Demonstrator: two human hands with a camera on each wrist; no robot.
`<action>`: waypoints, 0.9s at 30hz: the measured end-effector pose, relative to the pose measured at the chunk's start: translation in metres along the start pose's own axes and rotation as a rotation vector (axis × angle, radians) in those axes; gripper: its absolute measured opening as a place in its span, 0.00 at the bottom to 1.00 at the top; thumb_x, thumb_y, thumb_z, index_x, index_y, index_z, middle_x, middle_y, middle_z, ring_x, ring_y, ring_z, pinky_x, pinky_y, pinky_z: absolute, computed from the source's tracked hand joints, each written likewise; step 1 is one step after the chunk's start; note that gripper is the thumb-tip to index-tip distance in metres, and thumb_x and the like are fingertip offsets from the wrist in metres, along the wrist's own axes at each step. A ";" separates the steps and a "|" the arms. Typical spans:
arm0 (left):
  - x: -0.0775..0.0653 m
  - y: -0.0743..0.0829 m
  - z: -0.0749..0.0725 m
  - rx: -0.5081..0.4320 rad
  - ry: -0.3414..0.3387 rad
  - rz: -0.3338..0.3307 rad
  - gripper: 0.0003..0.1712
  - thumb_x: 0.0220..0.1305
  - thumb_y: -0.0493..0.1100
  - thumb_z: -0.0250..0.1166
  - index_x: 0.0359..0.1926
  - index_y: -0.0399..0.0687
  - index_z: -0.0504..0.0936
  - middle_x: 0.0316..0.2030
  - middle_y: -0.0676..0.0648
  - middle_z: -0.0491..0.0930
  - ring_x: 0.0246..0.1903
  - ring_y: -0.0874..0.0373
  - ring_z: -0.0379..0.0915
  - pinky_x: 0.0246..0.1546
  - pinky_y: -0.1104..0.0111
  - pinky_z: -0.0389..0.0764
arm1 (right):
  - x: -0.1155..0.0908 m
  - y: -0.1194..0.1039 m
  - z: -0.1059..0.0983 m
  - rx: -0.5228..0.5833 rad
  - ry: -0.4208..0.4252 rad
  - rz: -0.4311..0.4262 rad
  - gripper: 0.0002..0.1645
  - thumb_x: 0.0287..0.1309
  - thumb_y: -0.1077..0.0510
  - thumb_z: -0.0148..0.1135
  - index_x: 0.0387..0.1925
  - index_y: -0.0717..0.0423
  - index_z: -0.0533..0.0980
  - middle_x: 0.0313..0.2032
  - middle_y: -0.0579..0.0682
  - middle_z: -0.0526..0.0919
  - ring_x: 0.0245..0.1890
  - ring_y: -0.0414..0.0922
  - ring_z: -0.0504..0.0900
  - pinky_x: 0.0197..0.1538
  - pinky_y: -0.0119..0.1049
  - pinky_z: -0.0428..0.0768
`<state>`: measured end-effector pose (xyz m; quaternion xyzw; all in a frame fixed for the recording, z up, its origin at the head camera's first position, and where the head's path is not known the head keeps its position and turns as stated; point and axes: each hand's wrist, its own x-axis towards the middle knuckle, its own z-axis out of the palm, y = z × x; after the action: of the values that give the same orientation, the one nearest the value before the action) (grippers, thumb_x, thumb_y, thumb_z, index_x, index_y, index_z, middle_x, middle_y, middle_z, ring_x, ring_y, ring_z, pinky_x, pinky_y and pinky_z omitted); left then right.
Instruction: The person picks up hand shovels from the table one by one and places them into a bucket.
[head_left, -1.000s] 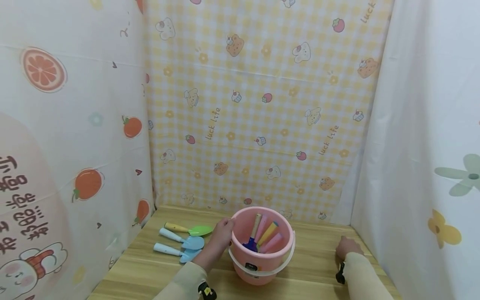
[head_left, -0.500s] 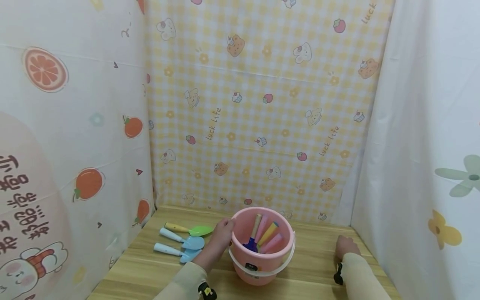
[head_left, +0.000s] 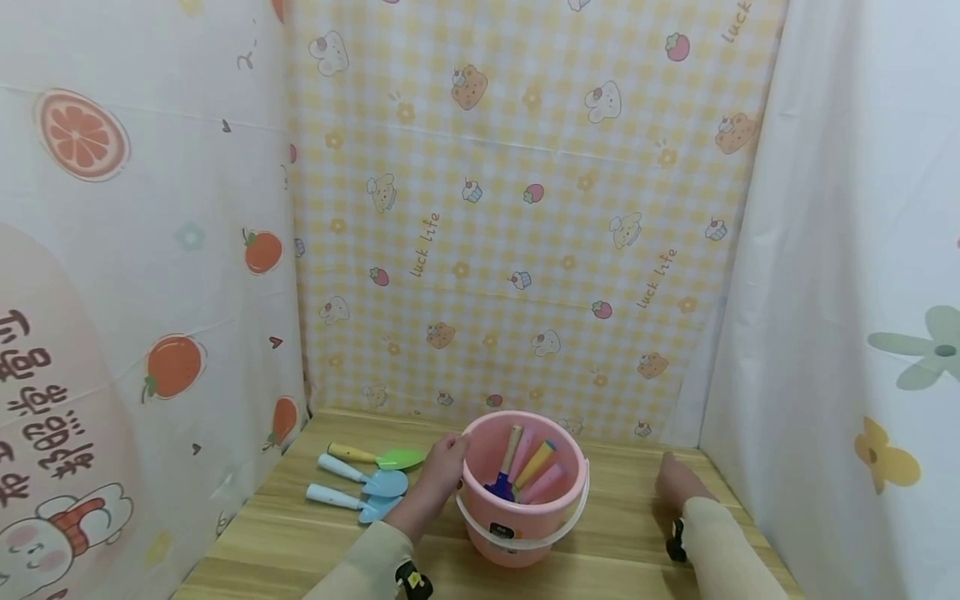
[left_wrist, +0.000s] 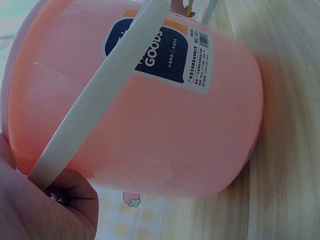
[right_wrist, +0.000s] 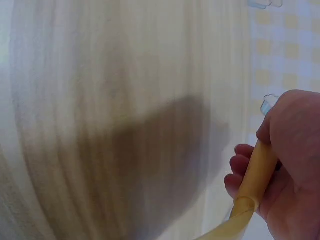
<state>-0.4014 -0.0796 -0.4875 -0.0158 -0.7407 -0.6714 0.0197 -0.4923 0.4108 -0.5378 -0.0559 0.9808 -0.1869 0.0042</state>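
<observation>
Left-hand grip (head_left: pixel 446 462) clasped the rim (head_left: pixel 525 507) of the pink bucket (head_left: pixel 536 525), which stood on the tabletop (head_left: pixel 615 508) with tool handles (head_left: pixel 535 465) inside. Right-hand grip (head_left: pixel 681 482) held a yellow-handled tool (right_wrist: pixel 257 172), right of the bucket; its head out of frame. Step looked like moving tools, direction unclear; next move probably called for a steady bucket while placing the tool.

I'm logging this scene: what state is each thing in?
Bucket: upright on the table, gripped by the left hand
White handle: swung down
Inner tools: leaning, partly hidden
Green shovel: lying on the table
Blue shovels: lying there too, blades overlapping
Yellow tool: gripped by the right hand
</observation>
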 end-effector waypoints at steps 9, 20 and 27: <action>0.000 0.000 0.000 0.000 -0.006 0.005 0.25 0.88 0.58 0.50 0.49 0.41 0.78 0.37 0.44 0.76 0.33 0.52 0.72 0.34 0.63 0.76 | 0.011 -0.031 -0.013 0.076 0.069 -0.059 0.25 0.83 0.64 0.41 0.65 0.85 0.57 0.47 0.80 0.79 0.45 0.68 0.84 0.50 0.63 0.82; 0.000 0.002 0.000 0.002 0.003 0.012 0.26 0.88 0.60 0.51 0.49 0.40 0.77 0.35 0.45 0.75 0.32 0.52 0.71 0.32 0.64 0.75 | 0.014 -0.068 -0.032 0.271 0.123 -0.021 0.30 0.90 0.41 0.43 0.56 0.69 0.65 0.40 0.61 0.74 0.40 0.56 0.76 0.44 0.51 0.76; 0.000 0.002 0.000 -0.009 0.000 0.009 0.25 0.88 0.59 0.51 0.48 0.40 0.77 0.33 0.46 0.74 0.30 0.53 0.70 0.32 0.65 0.75 | 0.003 -0.098 -0.044 0.377 0.195 -0.014 0.34 0.88 0.32 0.42 0.38 0.58 0.65 0.29 0.52 0.68 0.27 0.48 0.67 0.35 0.43 0.71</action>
<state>-0.4013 -0.0791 -0.4851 -0.0193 -0.7375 -0.6746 0.0229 -0.4862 0.3359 -0.4612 -0.0428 0.9238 -0.3715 -0.0816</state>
